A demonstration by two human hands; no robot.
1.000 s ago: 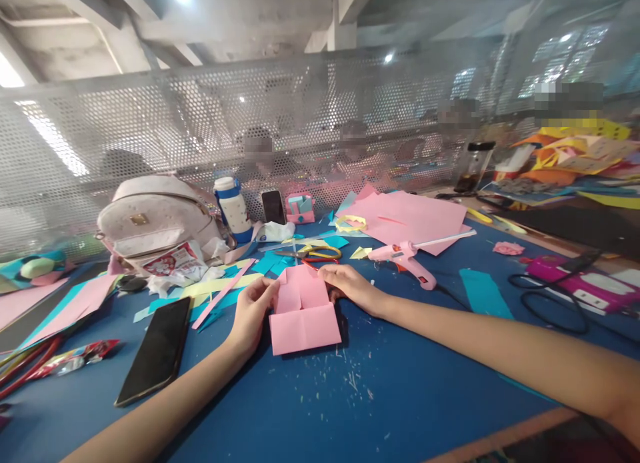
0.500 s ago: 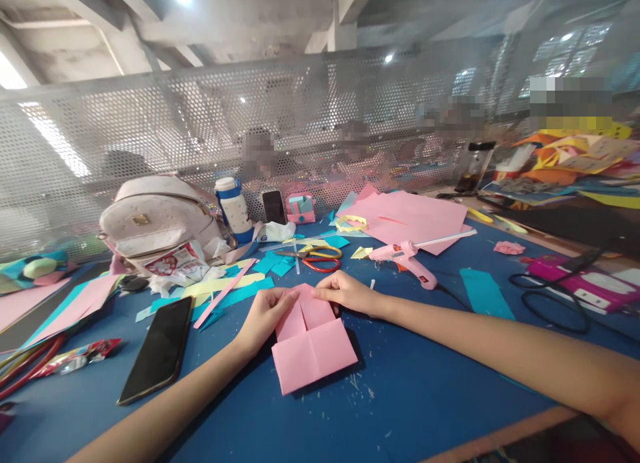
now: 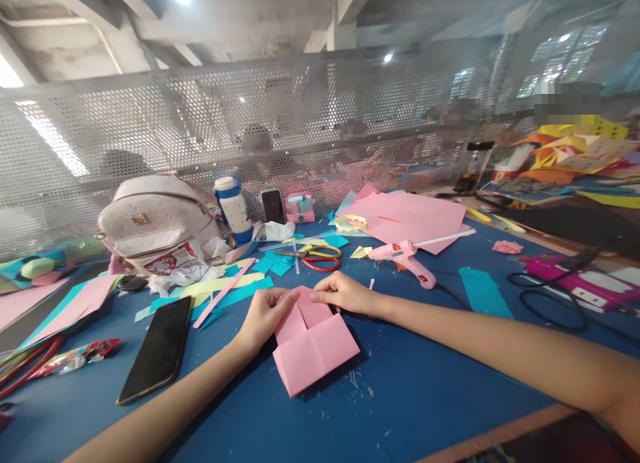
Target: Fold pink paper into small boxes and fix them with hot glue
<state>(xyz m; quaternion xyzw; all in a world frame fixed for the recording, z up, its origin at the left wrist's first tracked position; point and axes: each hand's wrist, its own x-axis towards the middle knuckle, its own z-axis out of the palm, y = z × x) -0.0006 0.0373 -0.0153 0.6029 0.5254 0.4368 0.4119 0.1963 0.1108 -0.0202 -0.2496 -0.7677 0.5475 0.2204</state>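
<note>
A folded pink paper [image 3: 316,353] is in both hands above the blue table, its wide folded band nearest me and two flaps meeting at a slit behind it. My left hand [image 3: 265,316] pinches the far left edge between thumb and fingers. At the far right edge, my right hand [image 3: 343,293] grips the paper with thumb on top and fingers curled beneath. Scissors [image 3: 315,255] with red and yellow handles lie just beyond the hands. To their right rests a pink glue gun [image 3: 407,260].
A black phone [image 3: 157,350] lies left of my left forearm. Farther back stand a white backpack [image 3: 155,216] and a bottle [image 3: 233,210]. Pink sheets [image 3: 415,216] lie behind the glue gun. A magenta power strip [image 3: 580,280] with black cable is at right.
The pink paper has tilted slightly, its near band turning so the left side shows more and the right corner sits a little higher. Both hands keep their hold.
</note>
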